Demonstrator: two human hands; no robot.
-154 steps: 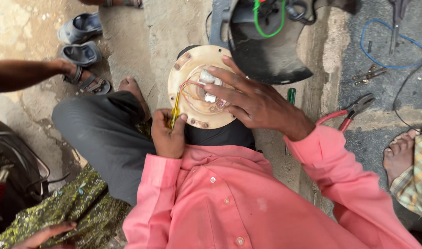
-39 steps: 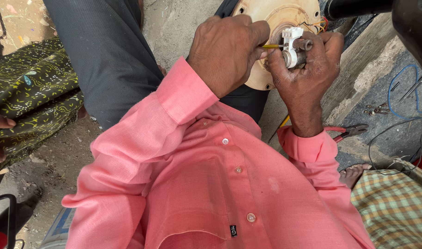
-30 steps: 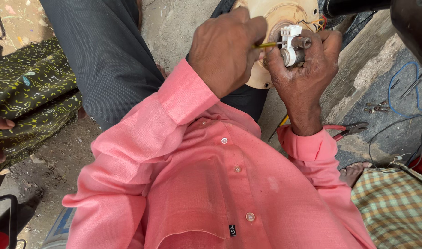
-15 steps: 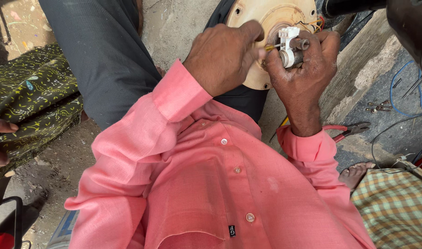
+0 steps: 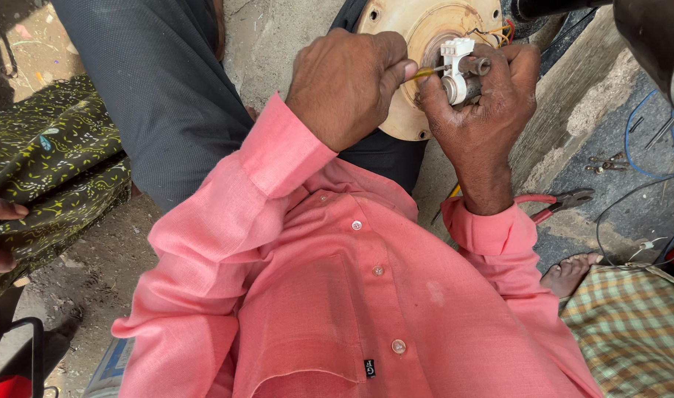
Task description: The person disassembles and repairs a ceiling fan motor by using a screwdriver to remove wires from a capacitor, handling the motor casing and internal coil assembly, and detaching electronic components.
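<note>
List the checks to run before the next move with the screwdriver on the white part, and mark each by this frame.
1. Left hand grips the screwdriver firmly: ok, fist closed around the handle.
2. Right hand steadies the white part: ok, fingers wrapped around it and the metal shaft.
3. Tip seated in a screw: cannot tell, the contact point is hidden.
4. Wires away from the tip: ok, they sit beyond the part.
5. Disc supported: ok, it rests on the lap.
6. Pliers within reach: ok, on the ground by the right forearm.
</note>
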